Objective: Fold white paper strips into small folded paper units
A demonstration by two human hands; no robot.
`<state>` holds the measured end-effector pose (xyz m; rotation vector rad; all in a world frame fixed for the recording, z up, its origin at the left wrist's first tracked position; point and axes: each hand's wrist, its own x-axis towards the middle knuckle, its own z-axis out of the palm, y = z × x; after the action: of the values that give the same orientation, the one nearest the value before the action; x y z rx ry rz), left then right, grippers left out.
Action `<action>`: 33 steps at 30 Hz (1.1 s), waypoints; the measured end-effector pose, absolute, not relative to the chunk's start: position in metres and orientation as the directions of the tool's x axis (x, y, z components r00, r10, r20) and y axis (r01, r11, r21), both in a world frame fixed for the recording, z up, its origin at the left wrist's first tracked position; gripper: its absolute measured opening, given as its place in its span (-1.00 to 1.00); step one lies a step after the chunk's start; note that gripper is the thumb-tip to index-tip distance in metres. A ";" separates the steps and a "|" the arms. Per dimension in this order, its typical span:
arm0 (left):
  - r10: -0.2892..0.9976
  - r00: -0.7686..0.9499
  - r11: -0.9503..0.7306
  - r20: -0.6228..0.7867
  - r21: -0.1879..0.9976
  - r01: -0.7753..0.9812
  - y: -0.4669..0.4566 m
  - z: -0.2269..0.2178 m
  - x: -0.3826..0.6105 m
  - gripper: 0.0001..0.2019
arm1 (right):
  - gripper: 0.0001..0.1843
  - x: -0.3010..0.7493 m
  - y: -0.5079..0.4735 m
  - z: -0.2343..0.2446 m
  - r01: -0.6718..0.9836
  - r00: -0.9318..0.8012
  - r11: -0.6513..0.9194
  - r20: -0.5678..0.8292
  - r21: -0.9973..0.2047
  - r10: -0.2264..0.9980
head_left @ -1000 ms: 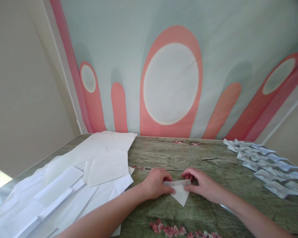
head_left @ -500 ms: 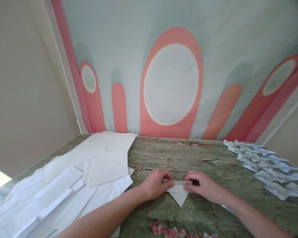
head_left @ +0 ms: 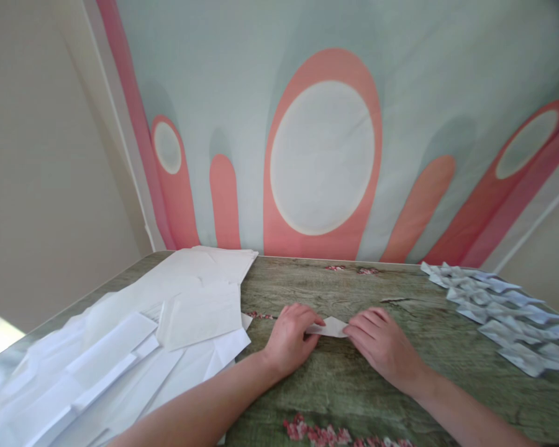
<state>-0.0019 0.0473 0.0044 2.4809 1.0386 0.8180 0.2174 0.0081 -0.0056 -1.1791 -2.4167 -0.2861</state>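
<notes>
paper: small, white, folded; between the two hands, low over or on the table, which of these can't tell; peak points away from the person, long edge toward them
left hand: [head_left: 289,340] nearly closed, thumb on the near side, fingers on the far side; pinches the left end of the paper [head_left: 332,326]
right hand: [head_left: 386,347] fingers bunched and bent, tips touching the paper's right end; thumb hidden, so pinch or press can't tell
table: [head_left: 302,288] wood-grain top, under the grip and all around it
flowers: [head_left: 323,433] pink, printed on table, nearer the person than the grip; smaller clusters beyond it and just beside the left hand
sheets: [head_left: 205,313] white, loose overlapping pile, left of the grip; some flat, some folded; left forearm crosses the near part
folded pieces: [head_left: 510,329] pale, overlapping rows, well right of the grip, toward the table's far right edge
backdrop: [head_left: 321,155] pale green, coral shapes, white ovals, beyond the table
</notes>
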 end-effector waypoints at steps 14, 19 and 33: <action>0.714 0.638 -0.687 0.289 0.463 0.560 0.054 -0.006 -0.003 -0.92 | -0.85 0.219 0.017 -0.019 0.757 -0.502 0.612 0.394 -0.231 0.770; 0.723 0.630 -0.675 0.282 0.480 0.560 0.058 -0.007 -0.003 -0.85 | -0.81 0.218 0.016 -0.015 0.731 -0.450 0.566 0.354 -0.382 0.820; 0.758 0.606 -0.637 0.241 0.472 0.609 0.058 -0.007 -0.001 -0.84 | -0.74 0.219 0.021 -0.017 0.646 -0.308 0.368 0.212 -0.669 0.927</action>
<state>-0.0010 0.0577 -0.0074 2.4926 1.1025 0.6067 0.2188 0.0214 -0.0172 -1.3552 -2.0564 0.6351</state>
